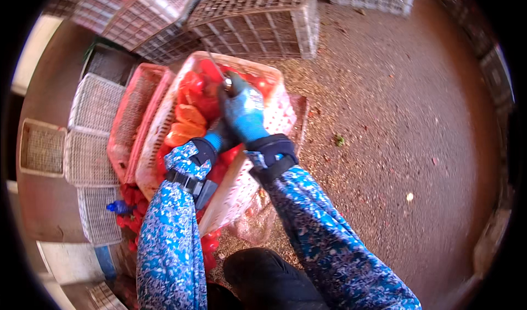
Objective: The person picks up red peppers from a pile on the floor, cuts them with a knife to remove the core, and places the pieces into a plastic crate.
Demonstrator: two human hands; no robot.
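A long pale plastic crate [230, 58] stands before me, with red peppers [206, 100] and orange-red halved pieces [181, 133] in it. My right hand [247, 108], in a blue and dark work glove, is closed around the handle of a thin-bladed knife [217, 66], whose blade points up and left over the crate. My left hand [224, 135], gloved too, lies low against the right one; its fingers are mostly hidden, so what it holds cannot be told. More red peppers [134, 221] lie left of my left forearm.
Red crates [138, 116] lean beside the pale crate on the left, with white mesh crates [92, 157] beyond. Large weathered crates [255, 30] stand at the far side. The brown floor [395, 116] on the right is strewn with seeds and scraps. My knee [263, 273] is below.
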